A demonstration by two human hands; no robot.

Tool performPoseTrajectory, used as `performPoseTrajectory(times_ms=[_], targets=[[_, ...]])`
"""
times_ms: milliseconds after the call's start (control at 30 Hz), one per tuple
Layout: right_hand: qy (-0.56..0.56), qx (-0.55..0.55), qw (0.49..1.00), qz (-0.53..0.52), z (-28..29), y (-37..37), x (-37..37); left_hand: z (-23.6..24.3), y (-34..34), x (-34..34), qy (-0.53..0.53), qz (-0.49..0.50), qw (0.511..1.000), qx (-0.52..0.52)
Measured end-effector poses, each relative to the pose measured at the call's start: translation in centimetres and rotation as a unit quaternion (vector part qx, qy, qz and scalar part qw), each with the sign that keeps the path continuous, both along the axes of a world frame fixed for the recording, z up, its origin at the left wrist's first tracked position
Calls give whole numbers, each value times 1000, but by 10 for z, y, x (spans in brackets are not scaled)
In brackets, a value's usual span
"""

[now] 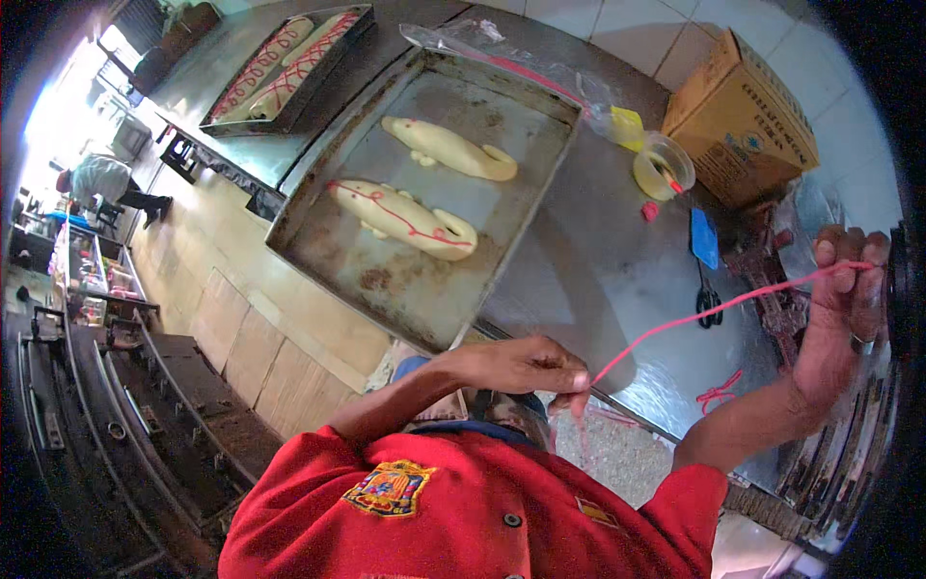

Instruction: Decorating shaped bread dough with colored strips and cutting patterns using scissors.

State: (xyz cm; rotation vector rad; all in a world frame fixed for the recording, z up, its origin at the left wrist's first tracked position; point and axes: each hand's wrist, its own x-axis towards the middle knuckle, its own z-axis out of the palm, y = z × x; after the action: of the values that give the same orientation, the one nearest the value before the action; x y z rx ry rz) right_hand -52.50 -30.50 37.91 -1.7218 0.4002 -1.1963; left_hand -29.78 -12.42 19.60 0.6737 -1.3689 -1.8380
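A long, thin pink dough strand [702,317] stretches between my hands above the metal table. My left hand [531,367] pinches its lower end between thumb and fingers, close to my chest. Raised at the far right, my right hand [849,280] grips the other end with curled fingers. On the worn baking tray [405,299] lie two pale animal-shaped dough pieces with curled tails. The nearer dough piece [400,220] carries a wavy red strand along its back; the farther dough piece [449,148] has no strand along it.
Another tray [289,68] at the far left holds long dough pieces with red looping strands. A cardboard box [738,121], a plastic cup [663,164], black-handled scissors [707,299] and a small pink dough lump [650,209] stand or lie right of the tray. A person [101,180] bends over in the background.
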Motion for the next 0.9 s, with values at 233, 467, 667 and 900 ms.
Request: performPoseTrajectory(times_ms=[233,467,667,900], targets=[[261,15,965,-25,-77,72,137,56,59,225,-159,136,978,-29],[556,137,814,95,-176,154,203,73,87,353,-263,132,948,-120],[633,85,764,-87,-200,165,193,74,67,359,-170,9,978,-117],[681,-30,706,-193,-215,123,156,61,65,329,-193,19,965,-178]])
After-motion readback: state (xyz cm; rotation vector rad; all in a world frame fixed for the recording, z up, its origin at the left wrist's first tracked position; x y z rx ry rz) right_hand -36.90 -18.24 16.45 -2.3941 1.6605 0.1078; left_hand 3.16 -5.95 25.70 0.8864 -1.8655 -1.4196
